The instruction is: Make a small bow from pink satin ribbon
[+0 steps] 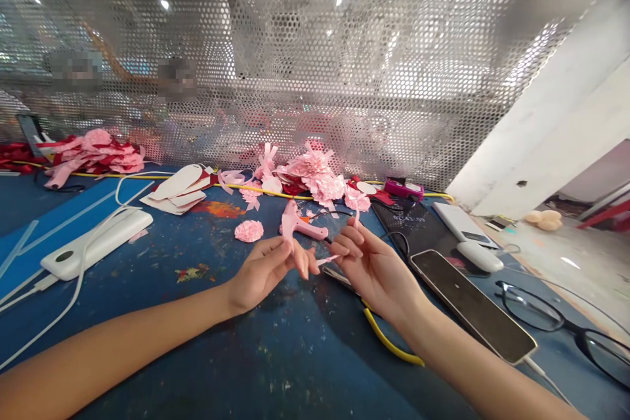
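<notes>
A thin pink ribbon (327,261) stretches between my hands above the blue table. My left hand (270,266) is closed, its fingertips pinching the ribbon's left part; the fingers hide some of it. My right hand (371,269) is closed round the other part, and a short pink end sticks up above its fingers. Just behind both hands lies a pink hot glue gun (311,230). A round pink ruffled rosette (249,231) rests left of the glue gun. Under my right hand is a tool with metal jaws and a yellow handle (391,339), partly hidden.
Pink ruffled pieces (315,174) pile up along the perforated metal screen (295,65). White card pieces (180,190) and a white power bank (96,246) lie left. To the right are a phone (472,305), eyeglasses (536,308) and a white earbud case (480,256). Cables cross the table.
</notes>
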`<state>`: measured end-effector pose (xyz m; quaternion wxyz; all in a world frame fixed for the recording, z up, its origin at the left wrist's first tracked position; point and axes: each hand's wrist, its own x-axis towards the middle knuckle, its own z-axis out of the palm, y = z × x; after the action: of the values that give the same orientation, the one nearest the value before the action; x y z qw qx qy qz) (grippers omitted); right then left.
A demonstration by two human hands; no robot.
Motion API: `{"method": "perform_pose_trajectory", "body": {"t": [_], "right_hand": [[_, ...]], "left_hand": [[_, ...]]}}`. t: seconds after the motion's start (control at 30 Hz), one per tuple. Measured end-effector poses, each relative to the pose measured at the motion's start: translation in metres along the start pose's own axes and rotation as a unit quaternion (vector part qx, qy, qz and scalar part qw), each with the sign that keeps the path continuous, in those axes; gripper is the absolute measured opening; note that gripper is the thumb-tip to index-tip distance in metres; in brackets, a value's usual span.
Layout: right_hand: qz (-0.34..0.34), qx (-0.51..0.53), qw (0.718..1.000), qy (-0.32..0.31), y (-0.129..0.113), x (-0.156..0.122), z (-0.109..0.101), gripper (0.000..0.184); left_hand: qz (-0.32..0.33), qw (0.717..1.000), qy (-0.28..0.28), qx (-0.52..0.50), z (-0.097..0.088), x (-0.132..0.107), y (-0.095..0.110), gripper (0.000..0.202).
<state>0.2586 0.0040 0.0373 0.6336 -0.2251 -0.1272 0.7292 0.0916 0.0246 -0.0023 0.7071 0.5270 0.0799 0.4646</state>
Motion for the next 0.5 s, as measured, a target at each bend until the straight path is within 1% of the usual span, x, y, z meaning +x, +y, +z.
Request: {"method": "perform_pose_trajectory", "body": {"t": [0.1, 0.2, 0.5], "right_hand": [[-0.005, -0.004, 1.0, 0.017, -0.006, -0.003, 0.007, 0.025], [-0.003, -0.02, 0.999, 0.035, -0.012, -0.001, 0.009, 0.025], [0.021, -0.055, 0.997, 0.057, -0.016, 0.011, -0.005, 0.023]], "left_hand": [[-0.027, 0.999, 0.017, -0.026, 0.003, 0.003, 0.001, 0.034], [-0.042, 0.999, 0.015, -0.028, 0.004, 0.004, 0.002, 0.033], [-0.082, 0.996, 0.02, 0.013, 0.003, 0.002, 0.0, 0.034]]}}
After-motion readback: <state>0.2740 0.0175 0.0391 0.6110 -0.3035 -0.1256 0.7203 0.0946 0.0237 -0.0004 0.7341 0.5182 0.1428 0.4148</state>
